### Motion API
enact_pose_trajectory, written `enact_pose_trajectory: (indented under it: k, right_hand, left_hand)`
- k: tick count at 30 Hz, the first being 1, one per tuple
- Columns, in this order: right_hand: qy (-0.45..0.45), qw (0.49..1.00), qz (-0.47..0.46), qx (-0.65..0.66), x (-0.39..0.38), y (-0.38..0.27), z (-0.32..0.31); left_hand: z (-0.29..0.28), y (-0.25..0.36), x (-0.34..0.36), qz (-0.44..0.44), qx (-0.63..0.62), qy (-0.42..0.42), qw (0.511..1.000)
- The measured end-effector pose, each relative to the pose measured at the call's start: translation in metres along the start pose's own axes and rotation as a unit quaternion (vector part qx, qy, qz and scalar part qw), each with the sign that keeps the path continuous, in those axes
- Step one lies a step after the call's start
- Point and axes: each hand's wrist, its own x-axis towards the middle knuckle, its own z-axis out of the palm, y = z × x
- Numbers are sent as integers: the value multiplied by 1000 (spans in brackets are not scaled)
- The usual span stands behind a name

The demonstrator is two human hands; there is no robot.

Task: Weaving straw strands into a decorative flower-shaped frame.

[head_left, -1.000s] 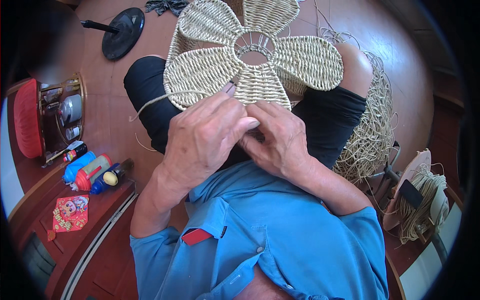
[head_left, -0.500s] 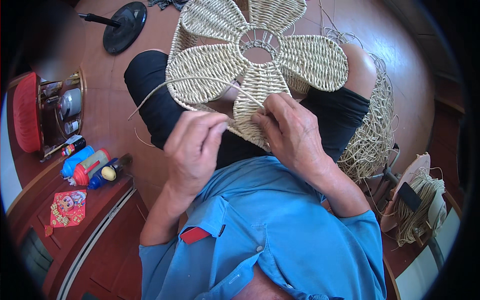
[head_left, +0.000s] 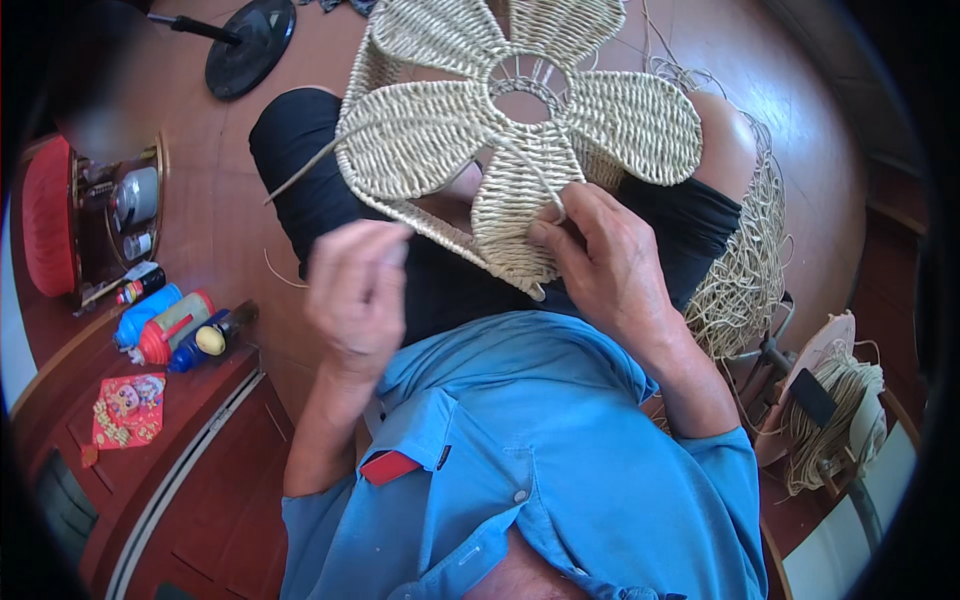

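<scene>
A woven flower-shaped piece (head_left: pixel 402 140) of pale straw cord rests over my lap. Wide petals surround its round central opening, and woven sides show beneath. My right hand (head_left: pixel 610 255) is closed at the right edge of the near petal, pinching a loose straw cord (head_left: pixel 303 172). From those fingers the cord runs up and left across the petals, and its free end hangs past the left side. My left hand (head_left: pixel 358 290) is off the work, left of its near corner. Motion smears its fingers, so whether they hold anything cannot be made out.
A big heap of loose cord (head_left: pixel 745 265) lies on the floor to my right, near a coil of cord (head_left: pixel 830 425) on a stand. At left, several bottles (head_left: pixel 175 325) stand by a red cabinet. A black round base (head_left: pixel 250 50) is at far left.
My left hand has moved left and down, away from the near edge of the woven piece. My right hand and the woven piece have shifted slightly right, and the cord now lies flatter across the petals.
</scene>
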Motion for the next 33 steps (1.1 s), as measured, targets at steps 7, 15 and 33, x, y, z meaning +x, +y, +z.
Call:
enact_pose_trajectory:
  k: [7,15,33]
  right_hand:
    - [6,998,56,9,3,-4,3]
    - [-24,986,155,50,3,-2,2]
    - [-71,988,130,46,8,7,-10]
  left_hand:
    - [-63,-168,-56,-357,-38,167,918]
    - [45,-346,-284,-686,-231,57,687]
    - [206,-256,-276,-633,-73,-189,747]
